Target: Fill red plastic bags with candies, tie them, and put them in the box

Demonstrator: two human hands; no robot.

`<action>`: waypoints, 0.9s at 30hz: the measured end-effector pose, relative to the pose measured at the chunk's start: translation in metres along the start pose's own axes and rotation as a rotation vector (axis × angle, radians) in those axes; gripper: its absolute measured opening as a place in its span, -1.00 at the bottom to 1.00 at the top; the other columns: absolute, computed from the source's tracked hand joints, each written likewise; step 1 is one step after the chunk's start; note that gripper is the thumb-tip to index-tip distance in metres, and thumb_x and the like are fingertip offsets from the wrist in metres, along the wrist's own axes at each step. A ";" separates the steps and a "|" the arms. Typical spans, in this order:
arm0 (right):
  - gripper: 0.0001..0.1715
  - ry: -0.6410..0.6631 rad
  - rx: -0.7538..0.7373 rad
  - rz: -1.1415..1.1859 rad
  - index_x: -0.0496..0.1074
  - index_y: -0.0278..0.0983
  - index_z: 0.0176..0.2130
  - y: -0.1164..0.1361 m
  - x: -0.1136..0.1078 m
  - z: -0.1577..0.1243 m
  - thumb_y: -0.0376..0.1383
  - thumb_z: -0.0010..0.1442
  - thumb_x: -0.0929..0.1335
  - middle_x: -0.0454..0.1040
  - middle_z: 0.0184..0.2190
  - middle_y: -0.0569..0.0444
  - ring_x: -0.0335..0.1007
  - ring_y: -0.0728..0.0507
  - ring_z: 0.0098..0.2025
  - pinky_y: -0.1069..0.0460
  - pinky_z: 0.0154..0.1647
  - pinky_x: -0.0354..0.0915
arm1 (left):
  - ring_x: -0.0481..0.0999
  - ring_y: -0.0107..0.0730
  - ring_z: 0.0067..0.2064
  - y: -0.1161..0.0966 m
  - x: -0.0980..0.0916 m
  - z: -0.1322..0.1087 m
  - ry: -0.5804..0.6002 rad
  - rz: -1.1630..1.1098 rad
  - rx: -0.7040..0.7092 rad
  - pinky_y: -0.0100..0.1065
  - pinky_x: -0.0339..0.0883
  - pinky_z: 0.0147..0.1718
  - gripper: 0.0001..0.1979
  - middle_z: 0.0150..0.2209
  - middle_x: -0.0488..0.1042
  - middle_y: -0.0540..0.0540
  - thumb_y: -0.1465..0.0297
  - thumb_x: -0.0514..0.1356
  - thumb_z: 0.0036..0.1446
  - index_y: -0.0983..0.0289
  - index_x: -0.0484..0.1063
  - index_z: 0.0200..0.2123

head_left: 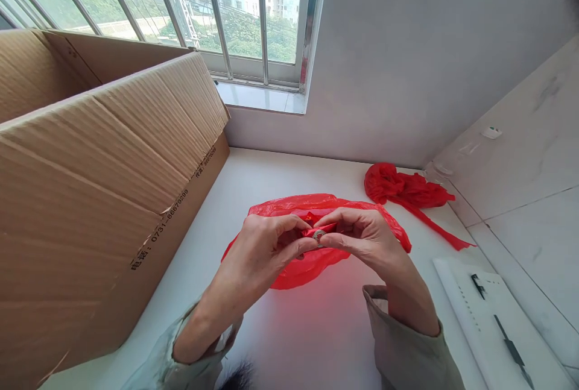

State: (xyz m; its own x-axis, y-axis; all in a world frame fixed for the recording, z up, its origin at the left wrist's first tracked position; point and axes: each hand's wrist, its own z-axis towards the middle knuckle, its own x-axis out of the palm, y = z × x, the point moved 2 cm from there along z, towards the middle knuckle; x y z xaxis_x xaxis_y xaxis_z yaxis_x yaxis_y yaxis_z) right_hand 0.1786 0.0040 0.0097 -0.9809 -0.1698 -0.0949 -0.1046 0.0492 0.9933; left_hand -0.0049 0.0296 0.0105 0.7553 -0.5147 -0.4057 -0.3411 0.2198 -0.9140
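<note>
Between my two hands is a small shiny red piece, like satin or a wrapper, with a round patterned ornament point(319, 235) at its front. My left hand point(260, 254) pinches its left end between thumb and fingers. At the other end, the fingertips of my right hand point(364, 236) press together on it. Below and behind the hands, an open red plastic bag point(294, 278) lies spread on the white tabletop point(312, 333). More red and gold bits show inside the bag just beyond my fingertips. What exactly the small piece is, I cannot tell.
A large open cardboard box point(113, 197) takes up the left side. Crumpled red plastic point(389, 184) lies at the back right. On the right rests a flat white board point(470, 305) with black parts. A barred window point(244, 16) and walls stand behind.
</note>
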 end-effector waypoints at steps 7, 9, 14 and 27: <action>-0.91 0.006 -0.044 -0.002 0.60 -0.21 -0.32 0.001 -0.002 0.003 -0.26 0.12 0.46 0.59 -0.41 0.12 0.55 -0.06 -0.32 0.06 -0.22 0.50 | 0.47 -0.55 -0.42 0.003 -0.006 0.000 0.080 0.004 0.079 -0.56 0.29 -0.39 -0.80 -0.45 0.53 -0.14 0.36 0.08 0.28 0.19 0.48 -0.34; -0.90 0.005 -0.047 -0.038 0.60 -0.19 -0.30 0.001 -0.003 0.003 -0.25 0.14 0.44 0.59 -0.41 0.13 0.55 -0.04 -0.32 0.08 -0.24 0.49 | 0.45 -0.56 -0.43 0.006 -0.007 -0.001 0.077 0.047 0.090 -0.56 0.28 -0.39 -0.79 -0.46 0.52 -0.15 0.36 0.06 0.30 0.18 0.47 -0.32; -0.88 -0.096 -0.090 -0.207 0.61 -0.14 -0.27 0.002 0.002 0.000 -0.26 0.19 0.41 0.60 -0.38 0.16 0.53 -0.04 -0.30 0.10 -0.24 0.45 | 0.41 -0.58 -0.47 0.009 -0.006 0.000 -0.012 0.164 0.106 -0.55 0.22 -0.44 -0.75 -0.49 0.50 -0.15 0.42 0.04 0.31 0.21 0.44 -0.40; -0.86 -0.166 -0.091 -0.153 0.58 -0.19 -0.29 0.001 0.005 0.003 -0.20 0.14 0.43 0.60 -0.33 0.08 0.54 -0.12 -0.25 0.02 -0.20 0.45 | 0.40 -0.53 -0.47 0.002 -0.007 0.001 -0.146 0.213 0.105 -0.51 0.18 -0.46 -0.86 -0.41 0.54 -0.14 0.36 0.11 0.28 0.14 0.48 -0.20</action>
State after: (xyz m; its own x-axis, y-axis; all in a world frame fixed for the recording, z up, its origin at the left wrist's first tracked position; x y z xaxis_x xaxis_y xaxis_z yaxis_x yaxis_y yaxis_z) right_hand 0.1728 0.0065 0.0100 -0.9691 -0.0042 -0.2464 -0.2458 -0.0550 0.9677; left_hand -0.0104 0.0345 0.0111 0.7481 -0.3241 -0.5790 -0.4468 0.3992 -0.8007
